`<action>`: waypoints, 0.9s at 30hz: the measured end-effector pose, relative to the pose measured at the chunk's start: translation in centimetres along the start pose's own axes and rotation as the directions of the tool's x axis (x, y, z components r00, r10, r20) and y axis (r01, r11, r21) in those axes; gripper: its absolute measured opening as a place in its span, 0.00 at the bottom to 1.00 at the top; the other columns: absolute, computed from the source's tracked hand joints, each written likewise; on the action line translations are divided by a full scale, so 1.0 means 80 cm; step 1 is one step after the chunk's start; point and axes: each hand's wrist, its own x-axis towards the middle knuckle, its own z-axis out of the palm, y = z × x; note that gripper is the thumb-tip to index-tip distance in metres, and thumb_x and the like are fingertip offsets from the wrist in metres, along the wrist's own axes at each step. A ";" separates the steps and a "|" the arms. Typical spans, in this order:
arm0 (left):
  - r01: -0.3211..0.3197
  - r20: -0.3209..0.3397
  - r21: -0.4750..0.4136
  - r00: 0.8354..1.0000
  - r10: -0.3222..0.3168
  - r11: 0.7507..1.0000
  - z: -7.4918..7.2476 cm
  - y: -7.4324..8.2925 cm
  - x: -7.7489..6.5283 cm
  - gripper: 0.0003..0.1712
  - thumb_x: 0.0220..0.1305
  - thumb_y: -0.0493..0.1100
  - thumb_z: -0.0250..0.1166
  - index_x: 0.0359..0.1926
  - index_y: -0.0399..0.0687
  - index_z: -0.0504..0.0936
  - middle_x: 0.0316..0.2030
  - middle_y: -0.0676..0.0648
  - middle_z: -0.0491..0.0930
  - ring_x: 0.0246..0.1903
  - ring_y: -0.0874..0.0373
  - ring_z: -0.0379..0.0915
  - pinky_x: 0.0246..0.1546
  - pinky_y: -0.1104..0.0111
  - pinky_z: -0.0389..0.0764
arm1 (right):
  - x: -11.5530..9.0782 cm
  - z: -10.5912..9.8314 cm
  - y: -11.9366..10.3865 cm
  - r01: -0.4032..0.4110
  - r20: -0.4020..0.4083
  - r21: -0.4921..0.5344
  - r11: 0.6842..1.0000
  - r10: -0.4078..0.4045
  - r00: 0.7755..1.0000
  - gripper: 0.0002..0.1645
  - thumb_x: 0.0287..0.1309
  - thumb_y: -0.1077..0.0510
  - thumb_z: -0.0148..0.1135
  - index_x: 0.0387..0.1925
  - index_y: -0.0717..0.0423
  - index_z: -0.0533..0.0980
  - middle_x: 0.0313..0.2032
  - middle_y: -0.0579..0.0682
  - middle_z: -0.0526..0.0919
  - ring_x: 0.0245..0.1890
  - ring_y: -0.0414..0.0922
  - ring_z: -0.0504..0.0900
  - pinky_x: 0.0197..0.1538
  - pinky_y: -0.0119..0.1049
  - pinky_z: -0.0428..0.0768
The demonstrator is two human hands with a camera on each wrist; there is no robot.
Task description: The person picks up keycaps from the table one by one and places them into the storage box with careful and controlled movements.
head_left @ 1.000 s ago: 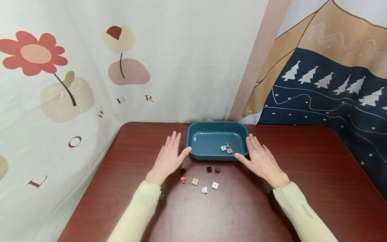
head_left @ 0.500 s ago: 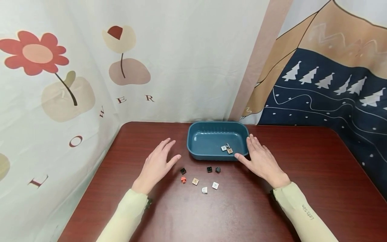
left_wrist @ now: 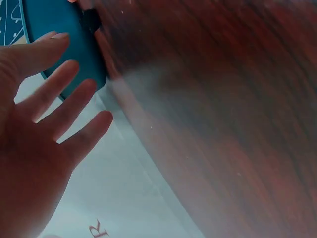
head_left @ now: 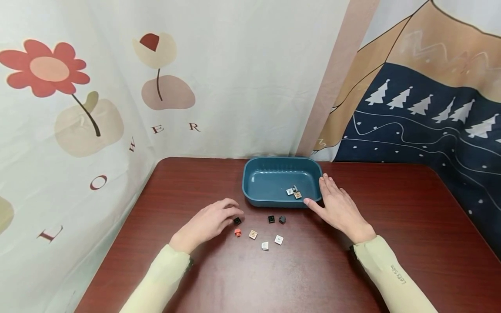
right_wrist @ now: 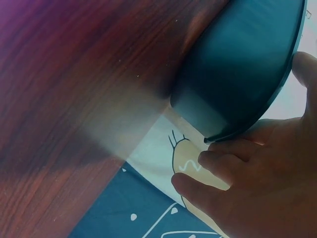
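Note:
My left hand [head_left: 207, 222] hovers over the table, fingers slightly bent and apart, their tips beside a black keycap [head_left: 237, 221]. In the left wrist view nothing shows between the spread fingers [left_wrist: 74, 106]. My right hand [head_left: 339, 211] rests against the right end of a blue plastic basin [head_left: 282, 203], thumb at the front right corner and fingers along the side. Inside the basin lie a white keycap [head_left: 289, 191], a tan keycap [head_left: 298, 195] and a dark one behind them. A red keycap [head_left: 238, 233] sits just in front of the black one.
More keycaps lie before the basin: a black keycap [head_left: 271, 219], a dark grey keycap [head_left: 282, 220], a tan keycap [head_left: 253, 234] and two white ones, including one white keycap [head_left: 278, 239]. A printed curtain [head_left: 242, 78] hangs behind the brown table [head_left: 375, 187].
My left hand has left the basin's left side, drawn back leftward, then lowered toward the black keycap with its fingers turning right. The right hand and keycaps stay put.

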 end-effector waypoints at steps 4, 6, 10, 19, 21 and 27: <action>-0.061 0.052 -0.004 0.997 0.061 0.998 0.002 0.002 0.005 0.21 0.62 0.29 0.72 0.54 0.51 0.88 0.55 0.47 0.80 0.52 0.52 0.80 0.54 0.58 0.82 | 0.000 0.000 0.000 -0.002 0.000 0.003 1.000 0.002 1.000 0.65 0.68 0.21 0.45 0.76 0.74 0.54 0.77 0.71 0.53 0.77 0.66 0.54 0.72 0.67 0.59; -0.074 0.071 0.004 0.995 0.073 0.997 0.003 0.003 0.006 0.21 0.61 0.29 0.72 0.53 0.50 0.88 0.54 0.47 0.81 0.52 0.52 0.80 0.54 0.58 0.82 | 0.000 -0.001 0.001 -0.004 0.000 0.005 1.000 0.004 1.000 0.64 0.68 0.21 0.46 0.76 0.74 0.54 0.77 0.70 0.53 0.77 0.66 0.54 0.72 0.67 0.60; -0.091 0.103 0.040 0.991 0.086 0.995 0.005 0.005 0.007 0.20 0.61 0.30 0.73 0.53 0.48 0.89 0.54 0.47 0.81 0.51 0.51 0.80 0.52 0.59 0.82 | 0.001 0.000 0.002 -0.007 0.000 0.004 1.000 0.007 1.000 0.65 0.68 0.20 0.45 0.76 0.74 0.54 0.77 0.70 0.53 0.77 0.66 0.55 0.72 0.67 0.60; -0.072 0.122 0.097 0.991 0.060 0.993 0.008 0.009 0.007 0.15 0.60 0.33 0.76 0.48 0.50 0.91 0.47 0.51 0.82 0.47 0.54 0.80 0.49 0.62 0.83 | 0.001 0.001 0.003 -0.009 0.001 0.007 1.000 0.009 1.000 0.65 0.67 0.20 0.46 0.76 0.74 0.55 0.77 0.70 0.53 0.77 0.66 0.55 0.72 0.67 0.60; -0.052 0.120 0.097 0.992 0.041 0.994 0.009 0.010 0.007 0.14 0.59 0.33 0.77 0.46 0.51 0.91 0.44 0.52 0.81 0.44 0.55 0.80 0.46 0.63 0.84 | 0.001 0.000 0.002 -0.008 0.000 0.009 1.000 0.008 1.000 0.64 0.68 0.22 0.48 0.76 0.74 0.55 0.77 0.70 0.53 0.77 0.66 0.55 0.71 0.67 0.61; 0.012 0.099 0.064 0.995 -0.019 0.998 0.006 0.007 0.002 0.12 0.58 0.33 0.77 0.43 0.48 0.91 0.39 0.52 0.79 0.38 0.57 0.80 0.42 0.65 0.84 | 0.002 -0.001 0.001 -0.009 -0.001 0.019 1.000 0.009 1.000 0.62 0.68 0.25 0.52 0.76 0.75 0.55 0.77 0.71 0.54 0.77 0.66 0.56 0.71 0.67 0.61</action>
